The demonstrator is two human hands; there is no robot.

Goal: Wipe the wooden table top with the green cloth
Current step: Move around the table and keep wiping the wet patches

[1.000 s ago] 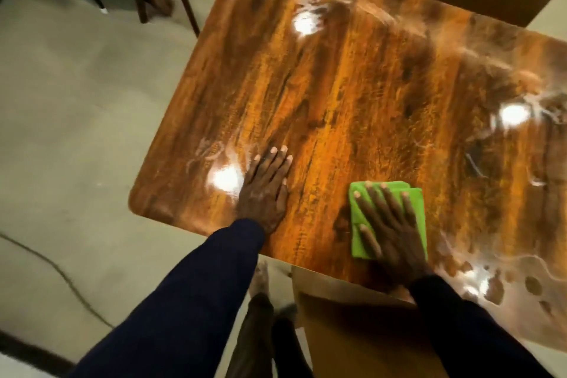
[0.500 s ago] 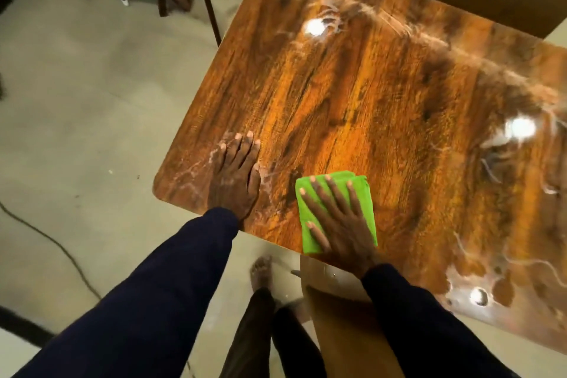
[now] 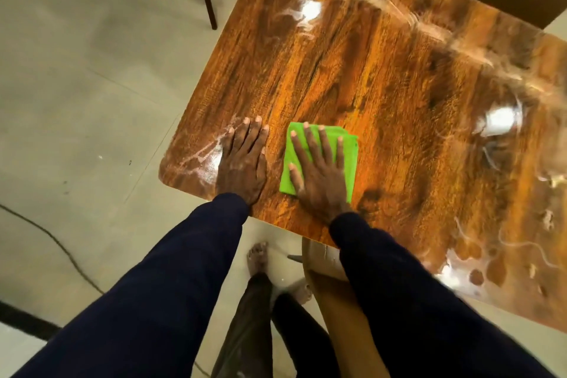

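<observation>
I note the left hand (image 3: 242,163) flat by the near-left corner, fingers together, on a wet smear. Just beside it the green cloth (image 3: 350,161) lies folded at the near edge, long axis pointing away from me, under the right hand (image 3: 319,176), fingers spread, pressing. Most residue on the wooden table top (image 3: 383,86) lies rightward; that side is blurred and cut off.

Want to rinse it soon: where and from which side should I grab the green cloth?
Pinch the green cloth at its far right corner, coming from the right: it lies folded flat under the right hand, and that layered corner juts out bare.
</observation>
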